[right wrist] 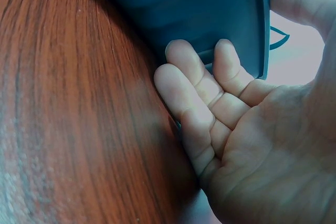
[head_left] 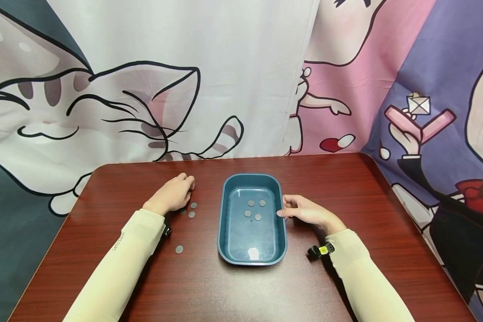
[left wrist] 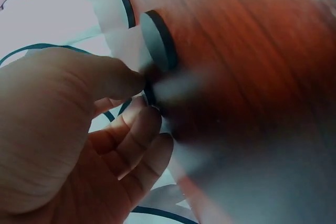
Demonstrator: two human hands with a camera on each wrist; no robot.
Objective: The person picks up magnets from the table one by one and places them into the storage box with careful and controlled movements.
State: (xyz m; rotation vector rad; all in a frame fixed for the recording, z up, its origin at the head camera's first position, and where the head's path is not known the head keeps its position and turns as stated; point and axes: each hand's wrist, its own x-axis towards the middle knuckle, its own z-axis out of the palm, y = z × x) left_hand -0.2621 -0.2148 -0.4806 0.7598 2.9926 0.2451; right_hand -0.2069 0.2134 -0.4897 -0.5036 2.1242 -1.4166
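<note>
A blue rectangular tray (head_left: 234,243) lies on the table with several silver coins (head_left: 258,217) on its floor. My right hand (head_left: 307,212) grips the tray's right side, thumb over the rim and fingers curled against the outer wall (right wrist: 173,9). Left of the tray, my left hand (head_left: 171,194) is low over the tabletop. Its thumb and fingertips pinch a coin (left wrist: 150,97), mostly hidden by the fingers. Just beside that hand lie a few loose coins (head_left: 191,214), and one coin (head_left: 179,249) sits apart, nearer the front.
The reddish-brown wooden table (head_left: 233,295) ends at the back against a printed cartoon curtain (head_left: 241,80). Small dark cameras, one of them at the right wrist (head_left: 315,253), are strapped to both wrists.
</note>
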